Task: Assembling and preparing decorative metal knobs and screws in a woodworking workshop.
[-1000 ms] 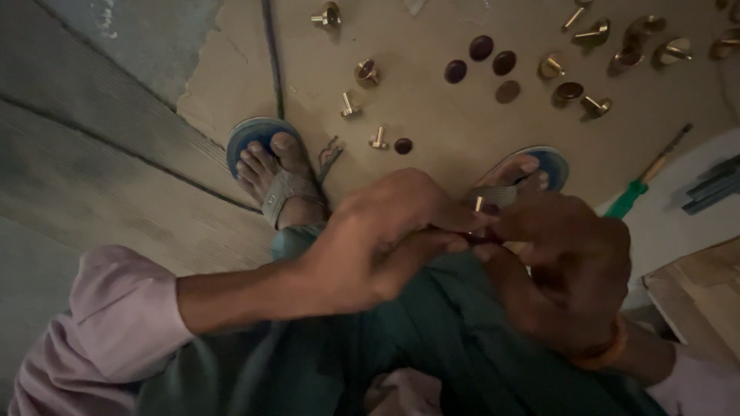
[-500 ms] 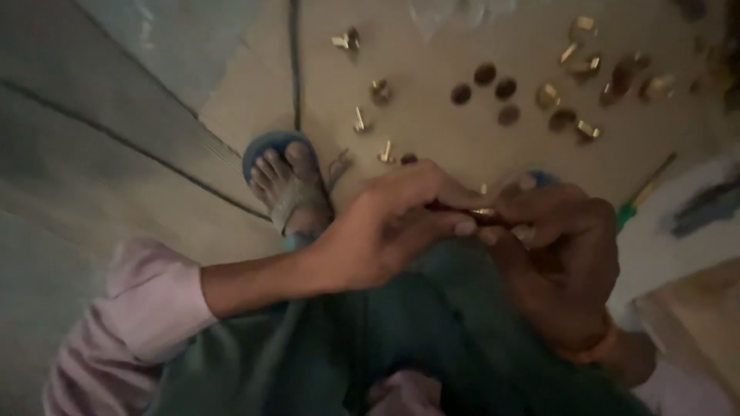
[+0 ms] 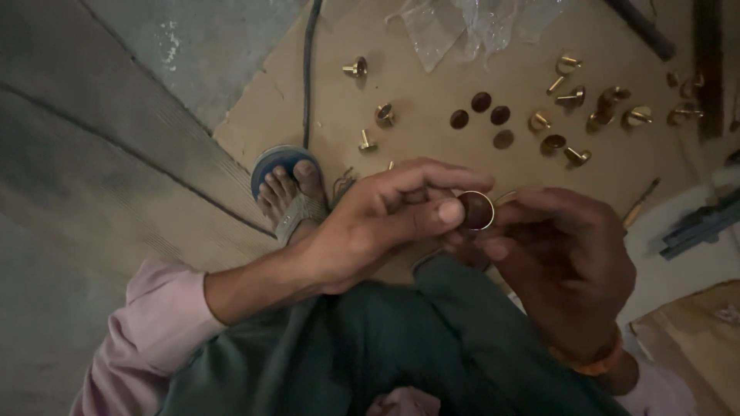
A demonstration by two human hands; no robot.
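My left hand [image 3: 378,219] and my right hand [image 3: 566,258] meet above my knees and both pinch one small round brass cap [image 3: 475,210] with a dark inside. The left thumb and fingers grip its left rim. The right fingers hold it from the right and below. Several more brass fittings [image 3: 574,96] and dark round discs [image 3: 480,102] lie scattered on the cardboard sheet [image 3: 432,77] ahead of me.
My sandalled foot [image 3: 289,192] rests at the cardboard's near edge, with a dark cable [image 3: 308,69] running past it. A clear plastic bag [image 3: 478,23] lies at the top. A screwdriver [image 3: 640,204] and grey tools [image 3: 701,227] lie at right, a cardboard box [image 3: 697,339] lower right.
The view has come closer and steadied. My hands have turned the brass cap so that its open dark face now shows between my fingers.
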